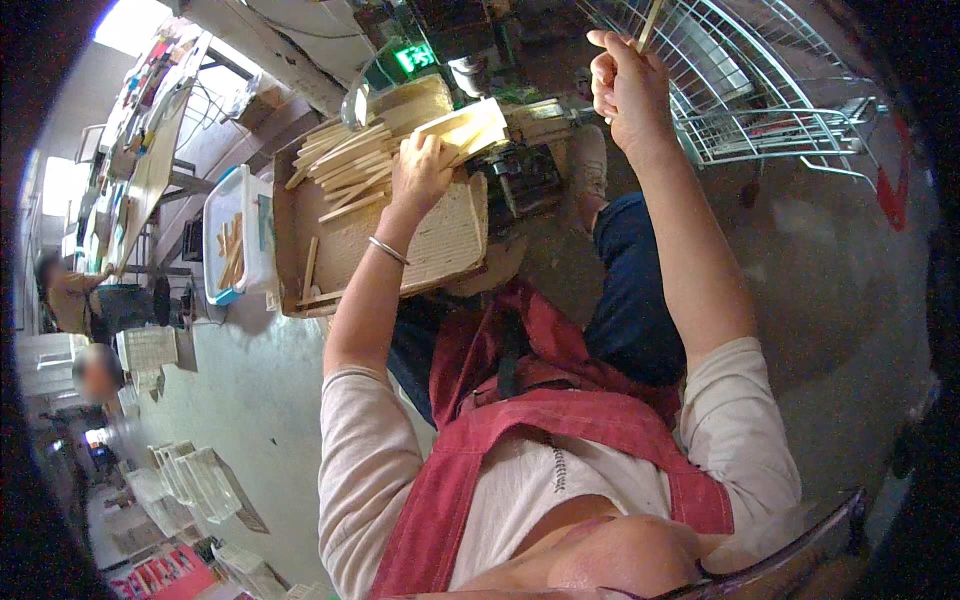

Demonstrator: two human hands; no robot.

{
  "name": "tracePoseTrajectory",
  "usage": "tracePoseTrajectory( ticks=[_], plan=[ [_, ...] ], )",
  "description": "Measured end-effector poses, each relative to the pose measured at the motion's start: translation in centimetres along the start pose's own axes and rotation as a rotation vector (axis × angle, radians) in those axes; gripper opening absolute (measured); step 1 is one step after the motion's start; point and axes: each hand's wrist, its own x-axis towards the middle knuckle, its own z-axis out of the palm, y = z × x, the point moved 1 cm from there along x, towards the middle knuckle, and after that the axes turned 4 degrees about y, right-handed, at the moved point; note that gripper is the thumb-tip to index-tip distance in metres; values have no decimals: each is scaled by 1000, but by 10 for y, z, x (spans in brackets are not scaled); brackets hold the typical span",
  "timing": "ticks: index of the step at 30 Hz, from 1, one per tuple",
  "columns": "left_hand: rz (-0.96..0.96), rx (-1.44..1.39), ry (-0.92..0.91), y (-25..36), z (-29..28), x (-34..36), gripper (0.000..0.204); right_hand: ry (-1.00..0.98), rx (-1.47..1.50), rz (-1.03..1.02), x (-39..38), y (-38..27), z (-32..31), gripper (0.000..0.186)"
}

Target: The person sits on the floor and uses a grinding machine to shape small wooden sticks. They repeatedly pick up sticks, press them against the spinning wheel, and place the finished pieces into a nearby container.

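My right hand (632,92), raised over the wire shopping cart, is closed around a thin wooden stick (650,24) that points up and away. On the left, my left hand (420,168) has its fingers curled over pale wooden sticks (470,132) beside the brightly lit machine; how many it grips is hidden. Just left of that hand, a loose pile of similar sticks (343,165) lies in an open cardboard box (440,235). In front of my left hand, the machine (515,172) has a dark metal body and a green lit display (414,58).
The wire cart (760,140) fills the upper right. Left of the box stands a clear plastic bin (225,205) with a blue rim and some sticks inside. A person (75,295) is at a long table at far left. White baskets (195,480) stand on the floor.
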Motion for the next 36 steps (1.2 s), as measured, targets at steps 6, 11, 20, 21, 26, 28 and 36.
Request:
tracePoseTrajectory(
  ticks=[6, 11, 20, 21, 26, 28, 36],
  plan=[
    [-33, 96, 66, 16, 9, -12, 27, 27, -27, 70, -2, 1, 8, 20],
    [46, 197, 119, 17, 5, -21, 19, -26, -41, 113, 4, 14, 11, 18],
    [-249, -168, 99, 3, -53, -68, 23, -38, -104, 107, 8, 11, -3, 34],
    [-329, -131, 148, -2, -77, -78, 21, -81, -65, 163, 17, 13, -15, 41],
    [-467, 97, 586, -74, -191, -131, 15, 24, -140, 183, 14, -5, -19, 59],
    [-660, 280, 556, -115, -230, -146, 16, 35, -147, 153, 4, -12, -10, 54],
    [-890, 544, 10, -274, -255, -185, 51, 30, -146, 140, 11, -11, -19, 58]
  ],
)
